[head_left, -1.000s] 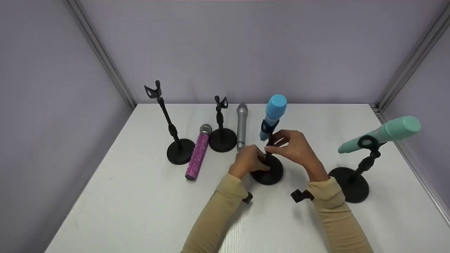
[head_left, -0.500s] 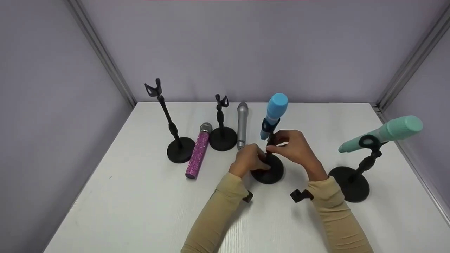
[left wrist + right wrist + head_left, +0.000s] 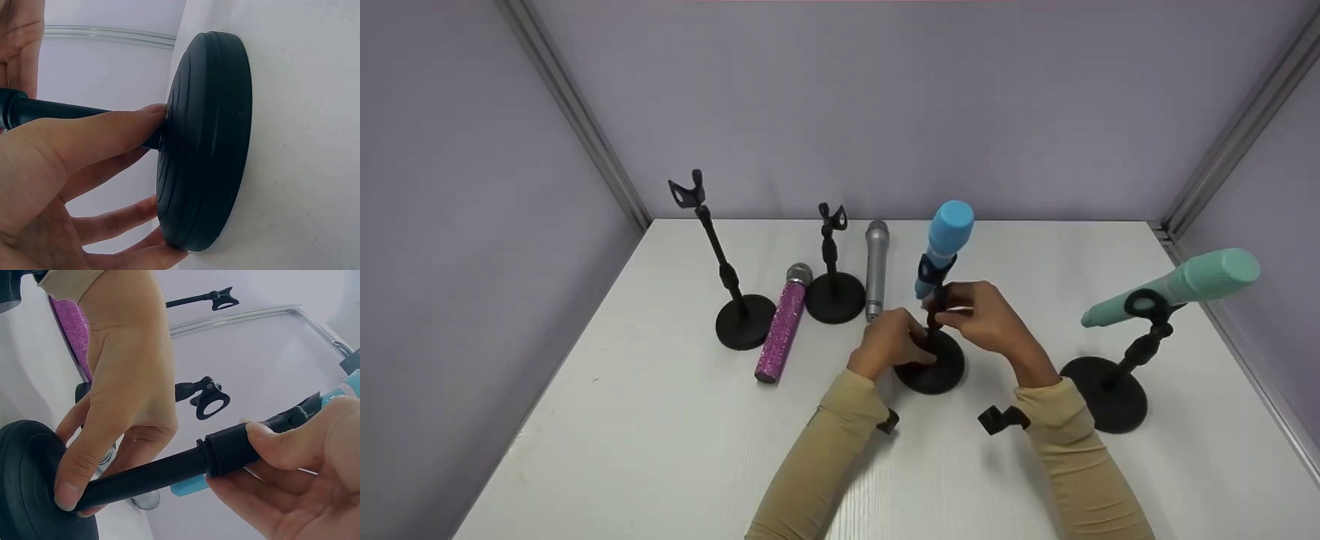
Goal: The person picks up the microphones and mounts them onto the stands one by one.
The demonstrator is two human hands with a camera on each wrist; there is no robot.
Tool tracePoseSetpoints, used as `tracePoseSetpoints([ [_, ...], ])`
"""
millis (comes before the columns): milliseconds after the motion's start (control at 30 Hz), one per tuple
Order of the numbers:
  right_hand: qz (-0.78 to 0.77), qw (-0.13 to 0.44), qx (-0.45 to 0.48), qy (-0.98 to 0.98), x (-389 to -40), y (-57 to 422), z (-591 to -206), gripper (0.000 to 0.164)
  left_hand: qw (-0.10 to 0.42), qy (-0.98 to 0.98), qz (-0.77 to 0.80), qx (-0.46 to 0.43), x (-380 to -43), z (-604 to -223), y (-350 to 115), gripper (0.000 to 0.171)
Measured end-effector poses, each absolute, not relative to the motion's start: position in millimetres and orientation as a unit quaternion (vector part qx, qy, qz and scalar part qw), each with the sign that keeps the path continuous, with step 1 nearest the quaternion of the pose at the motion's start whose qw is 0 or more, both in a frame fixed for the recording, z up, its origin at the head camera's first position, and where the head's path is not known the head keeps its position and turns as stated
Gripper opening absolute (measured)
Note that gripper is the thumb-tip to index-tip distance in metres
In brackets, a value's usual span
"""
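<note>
A black microphone stand with a round base carries a blue microphone in its clip. My left hand holds the foot of its pole; in the left wrist view the thumb lies along the pole down to the base, and other fingertips touch the base's top and rim. Higher up, my right hand pinches the thick collar of the same pole between thumb and fingers, just below the clip. The base sits flat on the white table.
Left of the hands lie a silver microphone and a pink glitter microphone. Beside them stand a short stand and a taller stand, both with bare clips. At right, another stand bears a mint-green microphone.
My right hand's fingers have shifted round the collar, the thumb slightly rightward and a fingertip now showing left of the pole. The left hand and the stand stay in place.
</note>
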State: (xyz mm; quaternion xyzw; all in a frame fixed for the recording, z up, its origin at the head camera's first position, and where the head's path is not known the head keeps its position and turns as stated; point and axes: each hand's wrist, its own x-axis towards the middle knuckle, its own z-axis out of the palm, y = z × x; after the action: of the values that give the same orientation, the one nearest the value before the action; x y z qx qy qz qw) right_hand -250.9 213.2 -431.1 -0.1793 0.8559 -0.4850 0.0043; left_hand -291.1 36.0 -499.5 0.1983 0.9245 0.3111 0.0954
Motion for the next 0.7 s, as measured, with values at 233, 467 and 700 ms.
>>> tracePoseSetpoints([
  [233,-0.481,0.0,-0.183,0.858,-249.8,212.5,-430.1,0.021,0.1,0.923,0.318,0.193,-290.0,-498.6,35.8,0.023],
  [467,-0.44,-0.052,-0.133,0.887,-247.2,208.8,-427.5,0.036,0.102,0.923,0.317,0.195,-289.5,-497.2,36.1,0.021],
  [700,-0.437,-0.086,-0.136,0.885,-248.4,207.1,-429.9,0.028,0.091,0.92,0.323,0.204,-290.8,-499.1,35.4,0.019],
])
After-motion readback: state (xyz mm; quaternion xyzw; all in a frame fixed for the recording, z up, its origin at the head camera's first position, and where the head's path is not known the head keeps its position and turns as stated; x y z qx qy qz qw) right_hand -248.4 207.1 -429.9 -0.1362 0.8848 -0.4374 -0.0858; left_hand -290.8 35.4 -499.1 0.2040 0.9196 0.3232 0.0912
